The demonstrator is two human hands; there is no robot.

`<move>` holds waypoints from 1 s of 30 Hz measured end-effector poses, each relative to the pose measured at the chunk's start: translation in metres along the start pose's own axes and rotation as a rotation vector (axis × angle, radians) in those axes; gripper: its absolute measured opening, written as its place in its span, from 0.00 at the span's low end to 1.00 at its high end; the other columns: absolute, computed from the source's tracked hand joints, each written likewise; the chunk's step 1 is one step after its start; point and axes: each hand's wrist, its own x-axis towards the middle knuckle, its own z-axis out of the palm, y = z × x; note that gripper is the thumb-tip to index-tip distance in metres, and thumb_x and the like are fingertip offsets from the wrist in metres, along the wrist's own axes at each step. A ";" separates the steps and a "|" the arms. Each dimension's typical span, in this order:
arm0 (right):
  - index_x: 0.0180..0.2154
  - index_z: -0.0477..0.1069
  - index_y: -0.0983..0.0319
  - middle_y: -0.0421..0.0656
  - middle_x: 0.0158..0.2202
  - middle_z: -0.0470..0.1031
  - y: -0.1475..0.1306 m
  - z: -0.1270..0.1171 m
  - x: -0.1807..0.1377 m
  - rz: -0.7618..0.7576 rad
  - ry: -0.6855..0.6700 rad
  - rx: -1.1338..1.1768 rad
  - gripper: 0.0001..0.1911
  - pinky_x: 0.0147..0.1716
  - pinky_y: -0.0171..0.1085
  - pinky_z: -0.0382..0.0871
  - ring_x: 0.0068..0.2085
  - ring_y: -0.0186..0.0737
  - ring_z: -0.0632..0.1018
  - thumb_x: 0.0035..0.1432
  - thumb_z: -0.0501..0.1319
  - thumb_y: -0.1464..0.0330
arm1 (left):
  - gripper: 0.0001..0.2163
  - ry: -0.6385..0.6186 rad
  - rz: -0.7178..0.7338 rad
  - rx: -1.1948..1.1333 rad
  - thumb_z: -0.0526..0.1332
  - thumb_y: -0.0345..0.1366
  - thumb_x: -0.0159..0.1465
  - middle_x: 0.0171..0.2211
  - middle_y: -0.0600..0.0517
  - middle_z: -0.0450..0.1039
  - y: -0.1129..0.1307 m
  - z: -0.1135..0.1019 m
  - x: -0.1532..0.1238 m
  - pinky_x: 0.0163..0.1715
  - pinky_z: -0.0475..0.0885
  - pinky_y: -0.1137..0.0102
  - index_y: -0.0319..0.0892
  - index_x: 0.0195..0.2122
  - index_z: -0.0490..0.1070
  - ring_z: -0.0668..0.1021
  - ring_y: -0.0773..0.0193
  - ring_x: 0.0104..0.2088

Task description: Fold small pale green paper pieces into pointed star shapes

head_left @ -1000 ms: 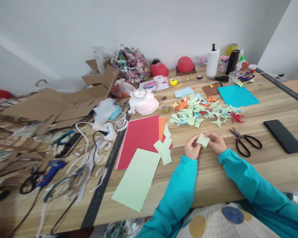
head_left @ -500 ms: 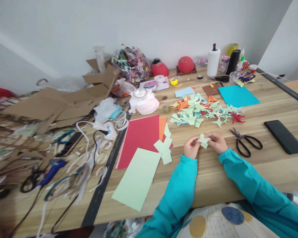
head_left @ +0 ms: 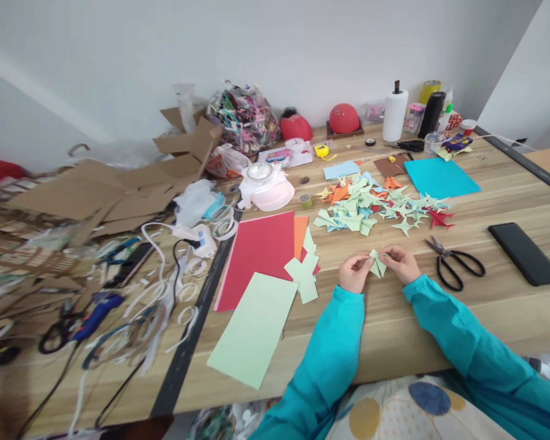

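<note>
A small folded piece of light green paper (head_left: 377, 265) is pinched between my two hands, just above the wooden table. My left hand (head_left: 354, 272) grips its left side, and my right hand (head_left: 402, 264) grips the right. Beyond them lies a heap of folded paper stars (head_left: 358, 205) in green, orange, blue and red. To the left are a cut green paper cross (head_left: 304, 276), a plain green sheet (head_left: 255, 330) and a red sheet (head_left: 256, 256). Black-handled scissors (head_left: 453, 263) rest open to the right of my right hand.
A black phone (head_left: 527, 253) lies at the right. Behind the heap is a blue sheet (head_left: 442, 178). Cables and white strips (head_left: 160, 299), a blue glue gun (head_left: 98, 316) and an open cardboard box (head_left: 119, 189) crowd the left side. A paper roll (head_left: 395, 116) stands at the back.
The folded green paper has changed shape between my fingers, from wide and flat to a narrower form with points facing down. Both hands stay in nearly the same place.
</note>
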 end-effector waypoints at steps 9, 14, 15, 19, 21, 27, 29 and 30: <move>0.30 0.69 0.62 0.43 0.28 0.74 0.004 0.002 0.000 0.005 0.000 -0.005 0.17 0.31 0.38 0.68 0.30 0.38 0.74 0.40 0.66 0.58 | 0.13 0.046 -0.107 -0.006 0.65 0.39 0.46 0.29 0.48 0.74 -0.006 -0.001 0.002 0.32 0.70 0.70 0.37 0.32 0.71 0.75 0.65 0.29; 0.31 0.68 0.62 0.42 0.29 0.73 0.005 0.003 0.000 -0.006 -0.033 -0.025 0.17 0.31 0.38 0.68 0.31 0.38 0.74 0.40 0.66 0.59 | 0.14 0.037 -0.120 -0.008 0.65 0.37 0.46 0.29 0.47 0.74 -0.006 0.001 0.003 0.31 0.71 0.70 0.37 0.33 0.70 0.75 0.65 0.29; 0.30 0.68 0.62 0.41 0.28 0.73 0.005 0.004 0.000 -0.004 -0.039 -0.026 0.16 0.30 0.37 0.68 0.30 0.37 0.74 0.41 0.66 0.59 | 0.13 0.031 -0.117 -0.005 0.65 0.37 0.46 0.29 0.47 0.74 -0.006 0.001 0.003 0.31 0.71 0.70 0.37 0.33 0.70 0.75 0.65 0.29; 0.29 0.67 0.62 0.39 0.24 0.72 0.006 0.004 0.000 0.022 -0.029 -0.001 0.16 0.28 0.36 0.67 0.27 0.35 0.72 0.43 0.64 0.58 | 0.13 0.010 -0.103 0.006 0.65 0.36 0.46 0.30 0.47 0.74 -0.009 0.000 0.002 0.31 0.71 0.71 0.37 0.32 0.70 0.75 0.66 0.29; 0.29 0.67 0.62 0.39 0.24 0.72 0.006 0.004 0.000 0.033 -0.026 0.013 0.15 0.27 0.35 0.67 0.26 0.35 0.72 0.43 0.64 0.58 | 0.12 -0.003 -0.100 0.024 0.65 0.36 0.46 0.30 0.47 0.74 -0.010 0.000 0.002 0.30 0.70 0.71 0.37 0.31 0.70 0.75 0.66 0.29; 0.29 0.67 0.62 0.40 0.26 0.73 0.009 0.003 0.000 0.009 -0.028 -0.018 0.16 0.29 0.36 0.67 0.28 0.36 0.73 0.41 0.65 0.59 | 0.11 0.000 -0.108 0.074 0.65 0.36 0.46 0.29 0.49 0.74 -0.010 -0.001 0.003 0.29 0.70 0.71 0.38 0.30 0.71 0.75 0.66 0.28; 0.29 0.67 0.62 0.41 0.27 0.73 0.010 0.003 0.001 0.003 -0.027 -0.040 0.17 0.28 0.37 0.67 0.28 0.37 0.73 0.40 0.66 0.58 | 0.12 0.004 -0.116 0.081 0.65 0.38 0.46 0.28 0.49 0.74 -0.011 -0.001 0.003 0.29 0.70 0.71 0.38 0.30 0.71 0.74 0.66 0.28; 0.29 0.67 0.62 0.41 0.26 0.73 0.010 0.003 0.001 0.003 -0.026 -0.048 0.17 0.28 0.37 0.67 0.27 0.37 0.73 0.39 0.66 0.58 | 0.12 0.007 -0.119 0.084 0.65 0.39 0.46 0.28 0.49 0.74 -0.012 -0.001 0.003 0.29 0.70 0.71 0.38 0.30 0.71 0.74 0.66 0.27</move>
